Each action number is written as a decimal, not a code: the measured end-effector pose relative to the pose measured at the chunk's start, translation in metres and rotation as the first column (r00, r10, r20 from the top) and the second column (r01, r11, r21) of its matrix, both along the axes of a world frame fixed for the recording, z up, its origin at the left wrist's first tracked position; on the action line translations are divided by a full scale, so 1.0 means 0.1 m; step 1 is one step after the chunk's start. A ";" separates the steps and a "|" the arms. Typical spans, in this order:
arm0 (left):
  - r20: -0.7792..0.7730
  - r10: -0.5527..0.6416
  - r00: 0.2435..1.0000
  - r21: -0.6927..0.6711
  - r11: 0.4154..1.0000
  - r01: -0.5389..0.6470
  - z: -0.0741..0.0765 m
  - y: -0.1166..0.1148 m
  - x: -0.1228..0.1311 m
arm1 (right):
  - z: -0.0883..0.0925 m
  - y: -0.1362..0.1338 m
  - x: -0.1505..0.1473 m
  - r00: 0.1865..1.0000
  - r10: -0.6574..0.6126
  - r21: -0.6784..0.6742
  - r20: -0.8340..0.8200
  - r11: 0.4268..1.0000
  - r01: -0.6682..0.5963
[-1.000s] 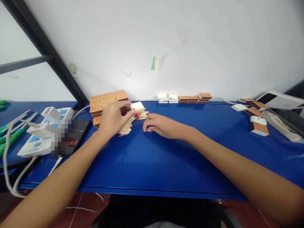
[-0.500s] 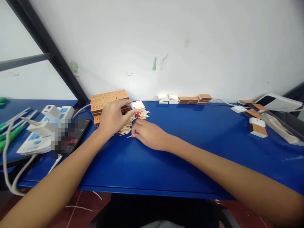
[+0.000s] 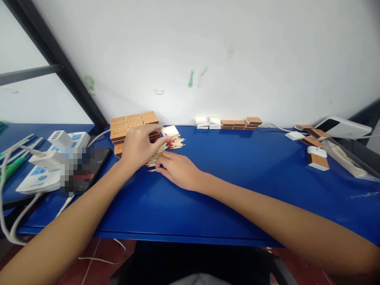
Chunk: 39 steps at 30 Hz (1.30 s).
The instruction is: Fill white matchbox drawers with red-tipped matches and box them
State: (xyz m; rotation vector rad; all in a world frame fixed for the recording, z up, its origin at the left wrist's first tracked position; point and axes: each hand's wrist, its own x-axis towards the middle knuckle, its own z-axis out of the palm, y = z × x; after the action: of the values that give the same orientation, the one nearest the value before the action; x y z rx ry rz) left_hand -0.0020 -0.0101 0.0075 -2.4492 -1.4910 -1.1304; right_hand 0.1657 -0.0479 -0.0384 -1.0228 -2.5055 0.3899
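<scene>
Sliding left since the earlier frames, the right hand [image 3: 178,171] now rests at the near edge of the match pile [image 3: 176,142]. On the blue table [image 3: 237,190], at far left, lie a power strip [image 3: 38,176] and a phone [image 3: 92,166]. Stacked matchboxes [image 3: 130,123] stand behind the left hand [image 3: 139,147], which pinches a white matchbox tray [image 3: 171,131] just above the pile. The right hand's fingers curl onto the matches; whether they grip one is unclear.

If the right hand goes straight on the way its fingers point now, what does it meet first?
Probably the loose matches, right at the fingers of the right hand; just beyond is the left hand, holding a white tray. Depth is unclear; they may already touch.
</scene>
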 end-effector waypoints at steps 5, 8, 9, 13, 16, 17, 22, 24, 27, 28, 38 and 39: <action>-0.025 -0.023 0.999 -0.001 1.000 0.023 0.00 0.01 -0.02 | 0.01 0.00 0.05 0.999 -0.018 -0.019 0.048 1.000 0.018; -0.079 -0.036 0.996 -0.022 0.999 0.034 0.01 0.02 -0.05 | 0.05 0.02 0.21 1.000 -0.027 0.016 0.015 1.000 0.027; -0.103 -0.038 0.994 -0.032 0.999 0.035 0.01 0.03 -0.06 | 0.07 0.03 0.27 0.999 -0.037 0.028 0.000 0.999 0.037; -0.158 -0.057 0.986 -0.065 0.997 0.048 -0.01 0.04 -0.07 | 0.13 0.09 0.45 0.997 0.040 0.008 -0.062 0.999 -0.040; -0.156 -0.065 0.986 -0.089 0.995 0.052 -0.02 0.05 -0.06 | 0.14 0.10 0.44 0.980 0.188 -0.052 -0.065 0.980 -0.191; -0.155 -0.064 0.986 -0.093 0.994 0.050 -0.02 0.05 -0.06 | 0.13 0.10 0.41 0.976 0.210 -0.069 -0.053 0.974 -0.214; -0.156 -0.064 0.986 -0.087 0.995 0.051 -0.01 0.05 -0.06 | 0.09 0.09 0.29 0.981 0.196 -0.093 -0.009 0.976 -0.196; -0.158 -0.067 0.985 -0.099 0.994 0.052 0.00 0.04 -0.05 | 0.09 0.09 0.26 0.981 0.192 -0.075 0.011 0.979 -0.191; -0.160 -0.062 0.985 -0.115 0.992 0.044 0.00 0.03 -0.04 | 0.09 0.05 0.23 0.984 0.158 -0.006 0.077 0.987 -0.158; -0.161 -0.061 0.985 -0.115 0.992 0.043 0.00 0.03 -0.04 | 0.10 0.03 0.22 0.984 0.142 0.018 0.103 0.989 -0.145; -0.184 -0.110 0.977 -0.110 0.990 0.091 -0.03 0.07 -0.09 | 0.18 0.12 0.47 0.999 0.045 0.111 -0.012 0.993 -0.044; -0.189 -0.116 0.975 -0.115 0.989 0.095 -0.03 0.07 -0.09 | 0.18 0.17 0.53 0.999 0.006 0.136 -0.049 0.991 0.001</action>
State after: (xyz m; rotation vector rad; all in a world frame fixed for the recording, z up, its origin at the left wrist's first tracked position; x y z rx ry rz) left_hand -0.0110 -0.0035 0.0044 -2.6488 -1.4124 -0.8152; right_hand 0.2188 -0.0310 -0.0203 -0.9456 -2.4523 0.2377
